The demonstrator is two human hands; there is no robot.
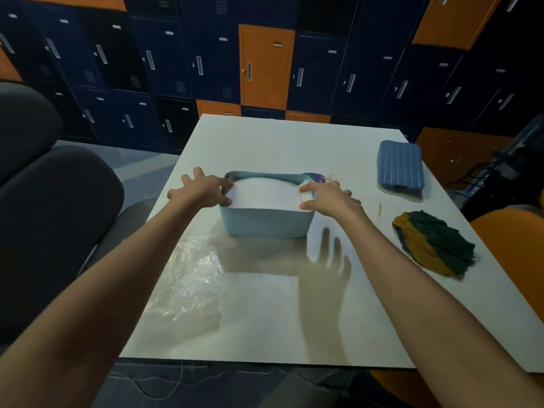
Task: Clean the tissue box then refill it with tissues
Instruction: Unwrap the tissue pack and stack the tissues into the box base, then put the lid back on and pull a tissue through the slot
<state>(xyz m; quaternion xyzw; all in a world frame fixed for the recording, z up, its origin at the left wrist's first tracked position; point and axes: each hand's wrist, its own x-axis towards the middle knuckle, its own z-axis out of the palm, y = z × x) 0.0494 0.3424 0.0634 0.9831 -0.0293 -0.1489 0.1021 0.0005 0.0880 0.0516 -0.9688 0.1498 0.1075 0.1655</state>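
On a white table [265,319] before blue and orange lockers [164,60], the lidless pale blue tissue box [265,225] stands mid-table, its long axis running left to right. The white stack of tissues [265,192] lies along that axis, domed above the rim. The left hand [203,191] and right hand [329,201] each pinch one short end between thumb and forefinger, equally near, so the coming push is likely straight down.

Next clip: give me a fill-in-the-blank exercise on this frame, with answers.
The tissue stack sits ____ the tissue box.
The left hand and right hand grip the stack's opposite ____.
The blue lid lies on the table, to the box's ____.
The crumpled cloth is green and ____.
Missing words: inside; ends; right; yellow.
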